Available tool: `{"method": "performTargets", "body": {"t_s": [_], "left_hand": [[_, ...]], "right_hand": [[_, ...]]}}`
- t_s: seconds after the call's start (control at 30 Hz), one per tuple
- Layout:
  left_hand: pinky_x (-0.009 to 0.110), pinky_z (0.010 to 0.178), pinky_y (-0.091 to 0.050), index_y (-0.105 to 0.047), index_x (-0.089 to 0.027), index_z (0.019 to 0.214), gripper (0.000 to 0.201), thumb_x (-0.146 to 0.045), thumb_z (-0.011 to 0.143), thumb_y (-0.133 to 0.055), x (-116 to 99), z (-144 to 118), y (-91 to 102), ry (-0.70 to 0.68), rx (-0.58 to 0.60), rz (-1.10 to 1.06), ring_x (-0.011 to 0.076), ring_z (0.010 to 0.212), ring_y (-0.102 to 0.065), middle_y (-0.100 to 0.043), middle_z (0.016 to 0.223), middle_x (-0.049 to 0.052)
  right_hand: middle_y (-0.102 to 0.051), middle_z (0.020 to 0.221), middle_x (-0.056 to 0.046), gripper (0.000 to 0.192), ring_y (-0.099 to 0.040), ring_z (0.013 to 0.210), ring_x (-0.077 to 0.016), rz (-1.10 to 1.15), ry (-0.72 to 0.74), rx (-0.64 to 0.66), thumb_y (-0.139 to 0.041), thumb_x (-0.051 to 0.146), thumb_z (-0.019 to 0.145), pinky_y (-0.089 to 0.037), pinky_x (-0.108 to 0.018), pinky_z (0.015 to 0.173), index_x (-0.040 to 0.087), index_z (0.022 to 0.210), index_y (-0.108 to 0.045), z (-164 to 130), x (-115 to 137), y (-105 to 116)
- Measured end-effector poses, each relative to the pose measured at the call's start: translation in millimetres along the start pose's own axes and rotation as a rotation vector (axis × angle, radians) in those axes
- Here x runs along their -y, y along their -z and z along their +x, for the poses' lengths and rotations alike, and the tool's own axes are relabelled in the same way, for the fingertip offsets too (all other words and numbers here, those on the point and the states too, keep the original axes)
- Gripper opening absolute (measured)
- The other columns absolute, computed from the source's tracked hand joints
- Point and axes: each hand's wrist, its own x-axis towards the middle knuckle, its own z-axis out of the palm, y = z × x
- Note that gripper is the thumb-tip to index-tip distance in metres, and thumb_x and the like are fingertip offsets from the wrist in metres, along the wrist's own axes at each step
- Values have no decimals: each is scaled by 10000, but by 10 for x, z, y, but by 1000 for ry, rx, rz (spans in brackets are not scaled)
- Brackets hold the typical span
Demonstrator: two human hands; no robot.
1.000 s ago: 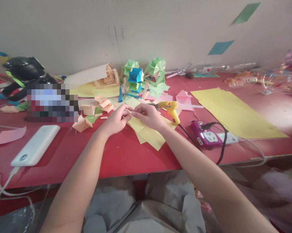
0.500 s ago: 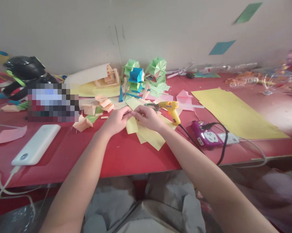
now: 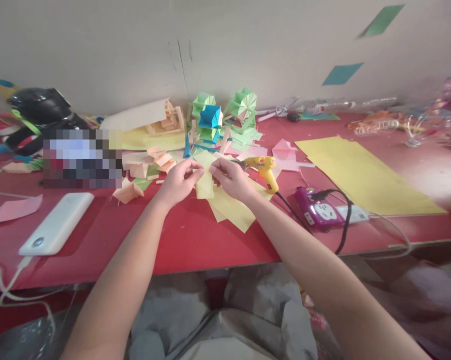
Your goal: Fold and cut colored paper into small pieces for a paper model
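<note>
A small pale yellow piece of paper stands between my two hands over the middle of the table. My left hand has its thumb and fingertips curled at the paper's left edge. On the other side, my right hand pinches the paper's right edge near its upper part. Beneath and to the right lie larger pale yellow sheets. Just beyond my right hand rests a yellow hot glue gun, beside dark-handled scissors, partly hidden.
Folded green paper models and a blue one stand at the back. Peach folded pieces lie left, near a white power bank. At right are a purple power strip and a large yellow sheet.
My hands have moved slightly apart, the left one leftward and the right one rightward. More of the small yellow paper shows between them, and its lower edge sits higher.
</note>
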Motion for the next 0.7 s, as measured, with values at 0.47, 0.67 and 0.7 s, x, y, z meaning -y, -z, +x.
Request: {"method": "performTargets", "body": {"t_s": [0.47,0.67,0.7], "left_hand": [[383,810,-601,-728,-155,874,489,-589,675,-833,-10,30,4,158,-49,-339,254,837,-740,-783,869,98],[351,731,-602,-735,-172,831,399,-552,732,-803,-83,0,14,107,-105,-174,263,823,-737,-779,805,78],[347,732,-600,-733,-171,843,393,-546,742,-796,-85,-3,15,100,-84,-179,259,828,-737,-780,820,79]], "right_hand": [[-535,675,15,318,-578,595,-107,42,-22,-52,-541,455,985,-517,-240,540,214,785,-481,-4,-6,-14],[-522,675,20,386,-573,578,-106,72,-2,-99,-540,562,963,-521,-248,525,224,791,-467,1,5,-17],[-523,665,23,396,-575,564,-107,93,-8,-108,-543,578,955,-532,-255,525,225,793,-465,1,6,-16]]}}
